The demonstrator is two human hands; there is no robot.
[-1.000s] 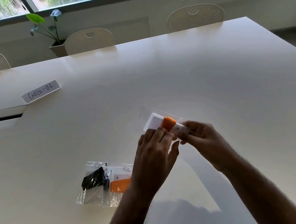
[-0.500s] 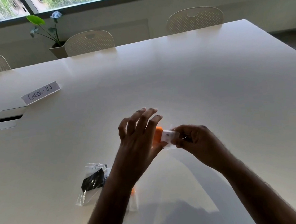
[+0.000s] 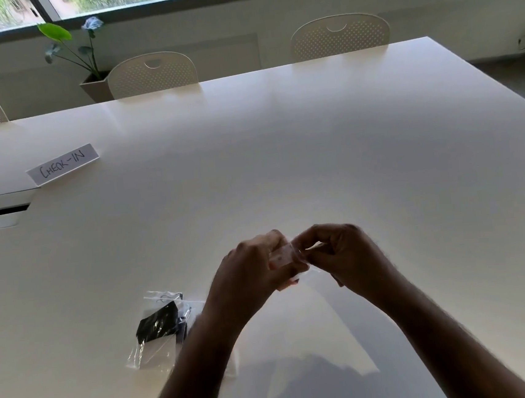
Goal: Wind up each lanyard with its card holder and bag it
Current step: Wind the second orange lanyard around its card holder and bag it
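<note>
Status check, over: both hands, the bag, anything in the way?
Left hand and right hand both grip the small clear bag above the table. Finished bag lies left, clear of the work.

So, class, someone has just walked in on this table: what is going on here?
A person is working at a white table, both hands raised just above it. The left hand and right hand together grip a small clear bag with a white card holder inside. A finished bag holding a black lanyard lies on the table to the left. A paper sign reading CHECK-IN sits further back.
</note>
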